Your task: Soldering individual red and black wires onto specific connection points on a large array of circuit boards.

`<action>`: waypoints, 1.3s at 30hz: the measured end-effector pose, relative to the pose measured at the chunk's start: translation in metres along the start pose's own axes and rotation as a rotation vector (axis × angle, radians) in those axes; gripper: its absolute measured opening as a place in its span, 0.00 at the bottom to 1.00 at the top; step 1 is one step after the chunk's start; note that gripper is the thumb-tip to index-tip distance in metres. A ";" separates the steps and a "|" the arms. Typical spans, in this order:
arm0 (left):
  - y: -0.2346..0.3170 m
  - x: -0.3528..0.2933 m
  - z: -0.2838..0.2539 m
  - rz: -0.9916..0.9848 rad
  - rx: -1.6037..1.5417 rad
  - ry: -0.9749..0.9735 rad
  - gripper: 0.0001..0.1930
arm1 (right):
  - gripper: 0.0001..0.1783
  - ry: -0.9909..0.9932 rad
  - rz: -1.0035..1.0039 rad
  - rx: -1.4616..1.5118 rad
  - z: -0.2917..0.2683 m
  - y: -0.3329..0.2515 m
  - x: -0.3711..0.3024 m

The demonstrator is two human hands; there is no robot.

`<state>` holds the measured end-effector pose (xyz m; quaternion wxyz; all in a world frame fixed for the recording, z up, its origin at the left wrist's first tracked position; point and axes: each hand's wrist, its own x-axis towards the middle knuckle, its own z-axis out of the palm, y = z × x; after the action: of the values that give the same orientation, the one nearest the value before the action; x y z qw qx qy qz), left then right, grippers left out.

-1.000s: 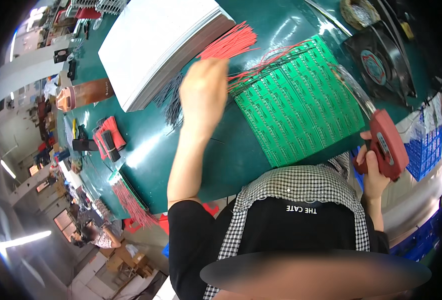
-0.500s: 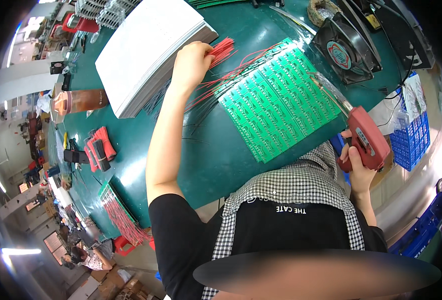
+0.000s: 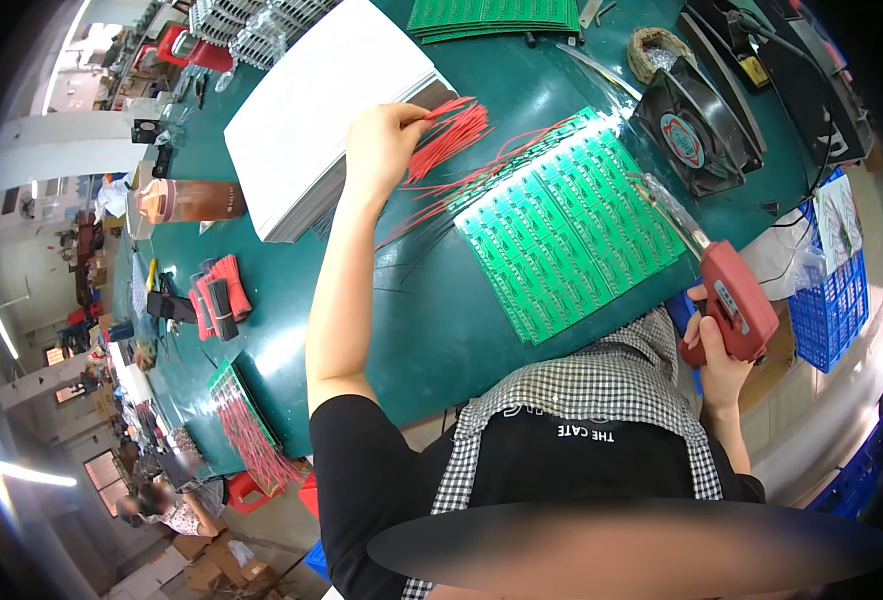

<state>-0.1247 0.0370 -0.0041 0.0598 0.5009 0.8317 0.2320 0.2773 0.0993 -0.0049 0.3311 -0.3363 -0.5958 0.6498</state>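
Observation:
My left hand reaches over the table with thumb and fingers pinched at the top of a fanned bundle of red wires. A red wire end shows at the fingertips; how many wires are held I cannot tell. Beside it lies a green circuit board panel with rows of repeated small boards. Red and black wires run along its upper left edge. My right hand is closed round the handle of a red soldering gun. The gun's metal tip points up and left, over the panel's right edge.
A thick stack of white sheets stands left of the bundle. A black fan and a round bowl are at the far right. Leftward are a drink bottle, wire bundles and a wired board. More green panels lie behind.
The whole view has shifted slightly. My left hand has drawn back a little from the red bundle, and more of it shows. The soldering gun stays near the panel's right edge.

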 end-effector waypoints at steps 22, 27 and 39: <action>0.033 -0.109 -0.004 -0.253 -1.120 0.148 0.03 | 0.14 0.034 -0.076 -0.123 -0.004 0.018 -0.001; 0.035 -0.157 0.045 -0.221 -1.120 0.124 0.06 | 0.19 0.023 0.097 -0.067 -0.010 0.024 0.010; 0.137 -0.126 0.052 -0.080 -1.631 -0.493 0.05 | 0.32 -0.582 -0.334 0.270 0.019 0.052 0.061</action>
<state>0.0650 -0.0009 -0.0061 0.5892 0.3077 0.3849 0.6404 0.2263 0.1354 -0.0585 0.2906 0.0114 -0.6206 0.7282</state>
